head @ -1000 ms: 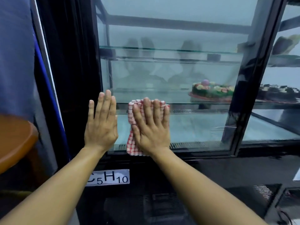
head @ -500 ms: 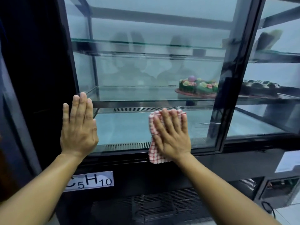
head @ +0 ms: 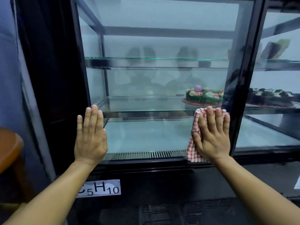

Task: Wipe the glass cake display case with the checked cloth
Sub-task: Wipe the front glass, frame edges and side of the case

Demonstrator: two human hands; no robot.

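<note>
The glass cake display case fills the view, with black frames and glass shelves inside. My right hand lies flat, fingers straight, pressing the red-and-white checked cloth against the lower right of the front pane, next to the black upright frame. My left hand lies flat with straight fingers on the pane's lower left corner, holding nothing. A decorated green cake sits on the middle shelf behind the glass.
A dark cake sits in the adjoining right section. A label reading C5H10 is stuck on the black base below the pane. A brown round stool stands at the left edge. Vent grilles run along the bottom.
My right hand slid the checked cloth rightward along the lower pane, from near the left hand to the right frame. The left hand stayed flat at the lower left corner.
</note>
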